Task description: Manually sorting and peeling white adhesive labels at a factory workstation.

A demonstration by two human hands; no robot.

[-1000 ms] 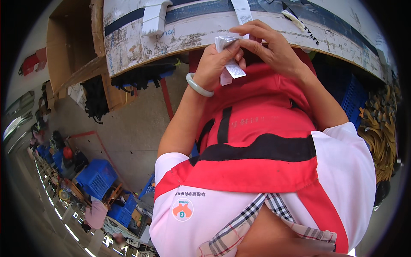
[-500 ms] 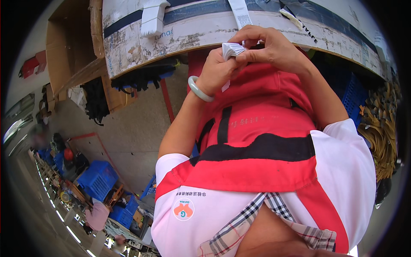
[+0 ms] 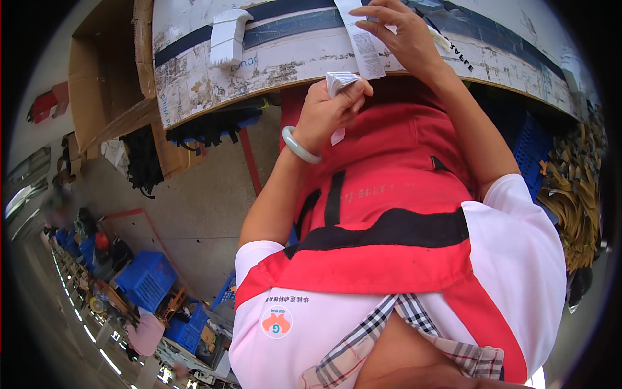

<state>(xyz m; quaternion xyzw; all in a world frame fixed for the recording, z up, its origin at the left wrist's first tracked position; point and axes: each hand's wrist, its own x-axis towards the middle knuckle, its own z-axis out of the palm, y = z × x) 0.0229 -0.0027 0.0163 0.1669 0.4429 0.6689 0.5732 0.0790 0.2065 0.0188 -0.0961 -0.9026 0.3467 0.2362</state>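
Red apron [image 3: 382, 272], plaid-collared shirt [image 3: 518, 240], bangle [image 3: 297, 150] seemingly pale green.

Dark characters [image 3: 287, 299] top a round emblem [image 3: 276, 322] on the pale shirt [image 3: 518, 259], faded lettering [image 3: 379, 192] marks the red apron [image 3: 382, 162], blue letters [image 3: 245, 62] the desk [image 3: 291, 65], tiny print [image 3: 365, 47] the white strip [image 3: 372, 67].

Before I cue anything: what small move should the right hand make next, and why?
Probably pinch the white printed strip on the worktable: the right hand has its fingers spread over it, though contact is unclear, and the left hand grips a bundle of folded white labels.
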